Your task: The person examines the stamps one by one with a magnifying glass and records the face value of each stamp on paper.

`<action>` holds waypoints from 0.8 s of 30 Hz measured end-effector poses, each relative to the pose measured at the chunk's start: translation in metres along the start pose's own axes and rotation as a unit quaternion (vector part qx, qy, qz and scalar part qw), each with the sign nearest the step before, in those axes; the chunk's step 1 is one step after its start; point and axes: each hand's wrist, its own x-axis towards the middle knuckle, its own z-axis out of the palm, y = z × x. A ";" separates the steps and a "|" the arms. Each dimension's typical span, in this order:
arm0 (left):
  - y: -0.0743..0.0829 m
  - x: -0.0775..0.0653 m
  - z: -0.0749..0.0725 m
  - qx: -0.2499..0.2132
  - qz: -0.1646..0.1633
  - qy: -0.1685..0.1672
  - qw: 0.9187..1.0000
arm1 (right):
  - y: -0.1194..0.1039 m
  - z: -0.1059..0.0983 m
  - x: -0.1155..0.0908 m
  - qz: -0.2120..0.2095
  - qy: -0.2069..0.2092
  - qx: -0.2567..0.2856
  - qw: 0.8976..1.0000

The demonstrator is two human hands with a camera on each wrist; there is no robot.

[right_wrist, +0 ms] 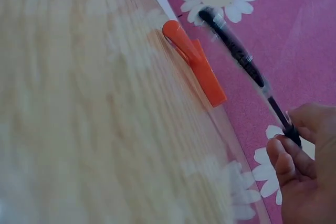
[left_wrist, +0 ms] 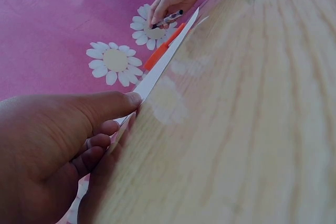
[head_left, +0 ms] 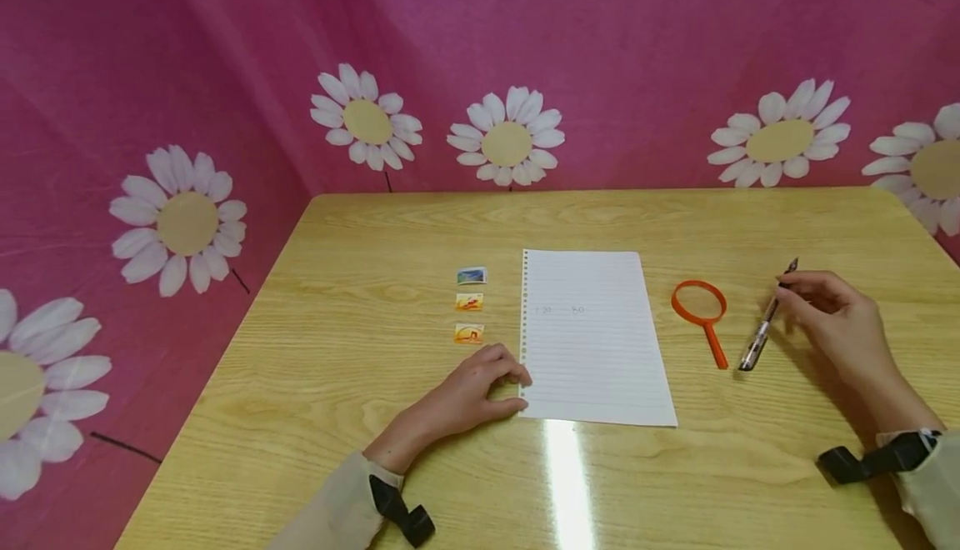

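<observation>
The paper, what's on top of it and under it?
On the paper: faint writing, with the left hand touching its left edge. Underneath is the table; anything else there is covered.

We count three small picture cards (head_left: 469, 302), one lined sheet (head_left: 600, 358), one pen (head_left: 762, 330), one orange magnifying glass (head_left: 715, 345), one left hand (head_left: 476, 392), one right hand (head_left: 847, 325), one table (head_left: 337, 350), two black wrist straps (head_left: 892, 455).

1. Paper (head_left: 600, 371) lies on the table (head_left: 337, 383).
2. The left hand (head_left: 474, 387) touches its edge at 8 o'clock.
3. Three little cards (head_left: 469, 302) sit between 9 and 10 o'clock.
4. A red magnifying glass (head_left: 709, 332) is at 3 o'clock.
5. Farther that way, the right hand (head_left: 847, 325) pinches a pen (head_left: 764, 326).
</observation>
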 end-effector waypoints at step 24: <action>0.000 0.001 0.000 0.002 -0.001 0.001 1.000 | -0.011 0.006 0.033 -0.169 -0.160 -0.303 0.924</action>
